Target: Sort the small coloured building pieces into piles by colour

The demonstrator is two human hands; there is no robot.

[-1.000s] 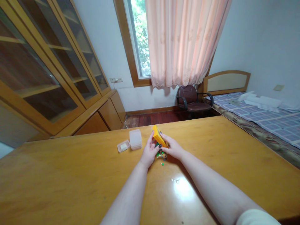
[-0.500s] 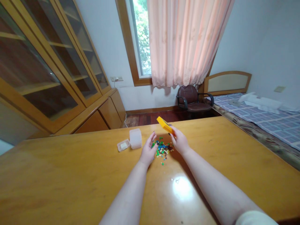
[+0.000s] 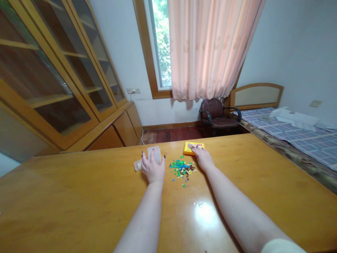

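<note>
On the table, the yellow box (image 3: 186,149) lies flat with its printed top up. My right hand (image 3: 205,160) rests on its near side, fingers stretched over the top. My left hand (image 3: 153,172) is at the translucent plastic containers (image 3: 155,151), its fingers spread around or over them; whether they touch is unclear. Just left of them is a small open tray (image 3: 137,165) with a whitish piece inside, partly behind my fingers. Between my hands lies a loose pile of tiny building bricks (image 3: 182,168) in green, blue, brown, white and yellow.
The wooden table (image 3: 86,196) reaches toward a brown armchair (image 3: 214,114) beyond its far edge. Glass-door cabinets (image 3: 58,70) line the left wall. On the right is a bed (image 3: 289,126) with a checked cover.
My right hand has lowered the yellow box from a tilted, raised position onto the table. My left hand has moved left from the brick pile to the translucent containers.
</note>
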